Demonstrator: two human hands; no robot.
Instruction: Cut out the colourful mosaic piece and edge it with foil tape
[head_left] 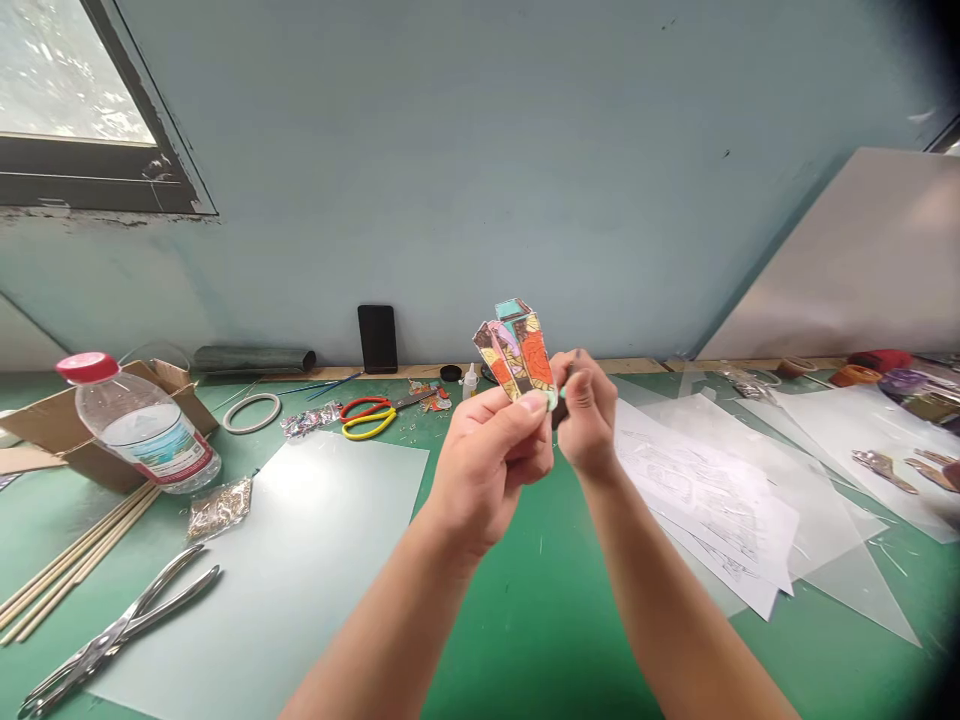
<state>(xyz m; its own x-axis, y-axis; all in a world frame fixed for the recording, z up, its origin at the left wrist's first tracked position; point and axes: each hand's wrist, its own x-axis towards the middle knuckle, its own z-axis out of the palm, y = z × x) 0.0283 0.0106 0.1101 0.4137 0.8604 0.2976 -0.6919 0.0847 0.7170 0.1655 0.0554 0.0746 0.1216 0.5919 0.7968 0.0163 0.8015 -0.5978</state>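
My left hand (495,450) pinches a fan of small coloured cut-out pieces (525,350), patterned in orange, yellow, pink and turquoise with pale edges. They are held upright above the table, thumb on the near face. Close against their right side is my right hand (589,410), its fingers curled and thumb raised. Something dark shows at its left edge by the lower end of the pieces, too hidden to name. Behind the hands, scissors (371,417) with red and yellow handles lie beside coloured scraps (433,396) and a small white dropper bottle (470,381).
On the left are a water bottle (154,430), a cardboard box (176,393), wooden sticks (82,550), metal pliers (124,620) and a translucent sheet (262,590). A phone (377,338) leans on the wall. Line drawings (697,500) and clear sheets cover the right side.
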